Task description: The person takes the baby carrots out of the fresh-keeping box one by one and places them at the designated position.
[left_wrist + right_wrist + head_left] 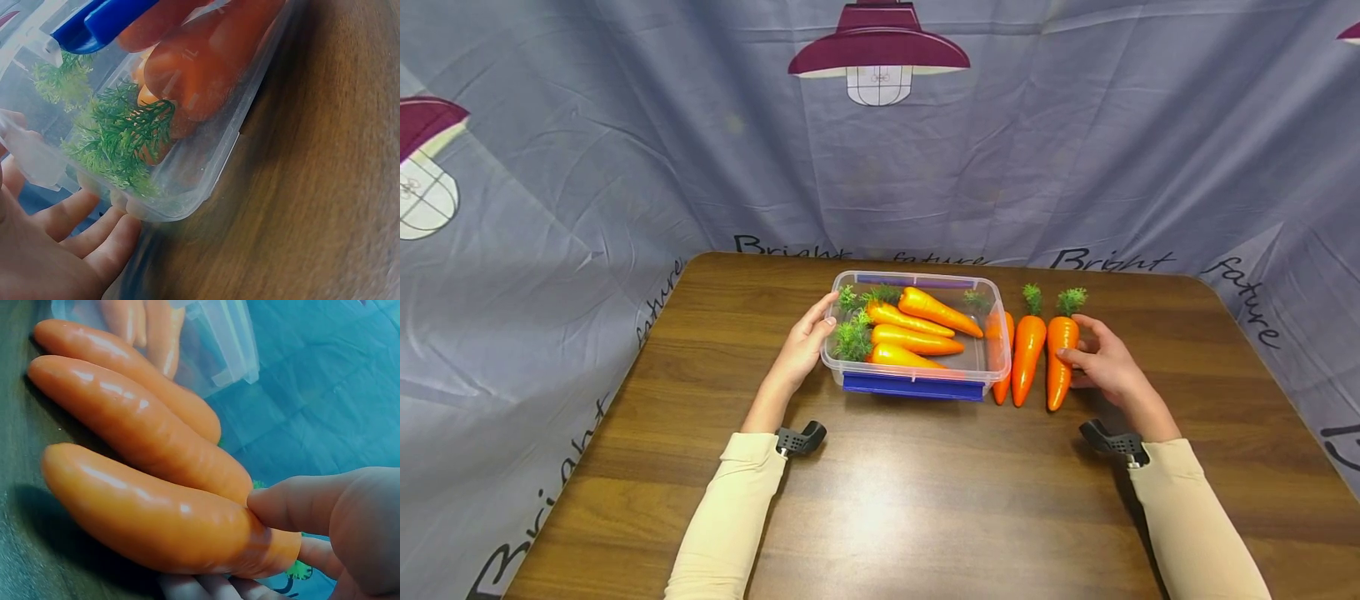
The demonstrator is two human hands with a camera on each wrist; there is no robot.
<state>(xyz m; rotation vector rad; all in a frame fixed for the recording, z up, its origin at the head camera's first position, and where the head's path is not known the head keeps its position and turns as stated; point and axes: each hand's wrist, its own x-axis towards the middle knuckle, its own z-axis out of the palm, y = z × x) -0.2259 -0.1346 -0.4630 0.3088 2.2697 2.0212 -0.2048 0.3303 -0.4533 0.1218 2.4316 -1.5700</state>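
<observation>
Several orange carrots [917, 340] with green tops lie in a clear plastic container [917, 375] with blue side clips. My left hand [801, 346] rests against the container's left end, fairly straight fingers touching its outer wall; the left wrist view shows their tips at a lower corner. To the right of the container, three more carrots lie side by side on the table. My right hand [1108, 362] grips the outermost carrot [150, 519], thumb on top and fingers underneath near the leafy end. Beside it lie the middle carrot [1028, 358] and one partly behind the container wall.
Both hands work over a brown wooden table [880, 500]. A grey-blue printed curtain [1022, 150] hangs along its back edge and sides. Each wrist wears a black camera mount [801, 437].
</observation>
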